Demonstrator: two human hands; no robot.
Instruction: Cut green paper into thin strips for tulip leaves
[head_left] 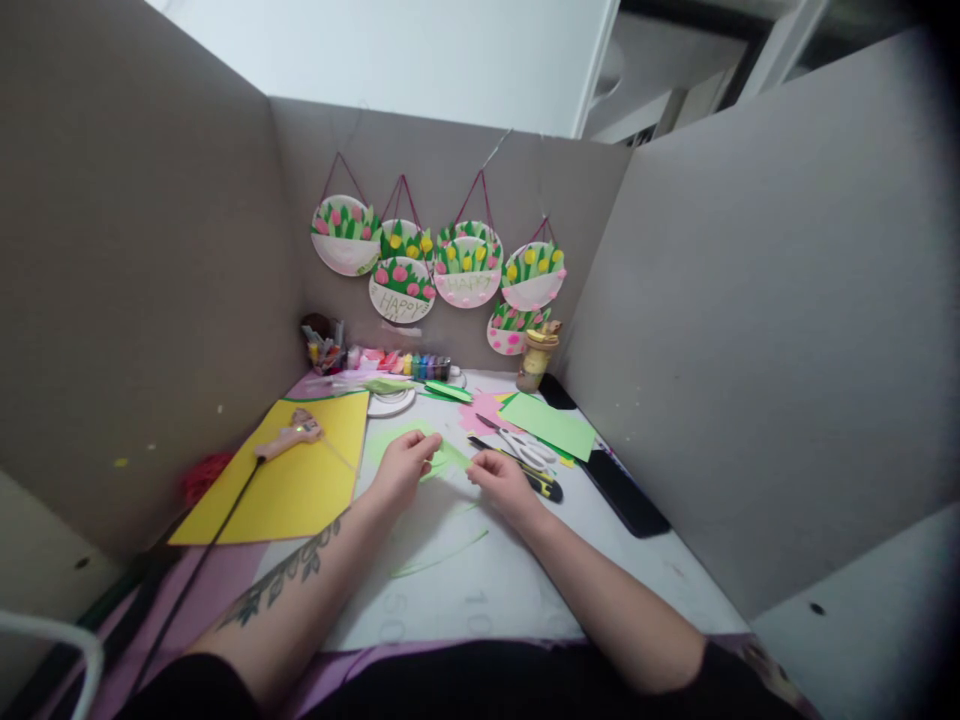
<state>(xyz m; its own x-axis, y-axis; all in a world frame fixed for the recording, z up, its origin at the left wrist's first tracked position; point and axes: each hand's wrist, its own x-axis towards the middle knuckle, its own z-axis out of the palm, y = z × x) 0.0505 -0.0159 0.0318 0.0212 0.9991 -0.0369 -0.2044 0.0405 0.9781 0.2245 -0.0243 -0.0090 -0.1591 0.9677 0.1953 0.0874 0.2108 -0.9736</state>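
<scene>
Between my two hands a narrow light green paper strip [454, 456] is stretched above the white work surface. My left hand [409, 466] pinches its left end with thumb and fingers. At the other end, my right hand [504, 480] grips it between thumb and forefinger. Light green paper scraps [390, 436] lie under and beside my left hand. Thin curved green offcuts [442, 556] rest on the table nearer to me. White-handled scissors [525, 446] and a black and yellow craft knife [546, 486] lie just right of my right hand.
At left, a glue gun [291, 436] lies on yellow sheets [330, 490], its cord running toward me. A phone [622, 494] and green paper [551, 424] are at right. Paint bottles [412, 366] and a cup [534, 362] stand behind. Paper-plate flower baskets [468, 288] hang on the back panel.
</scene>
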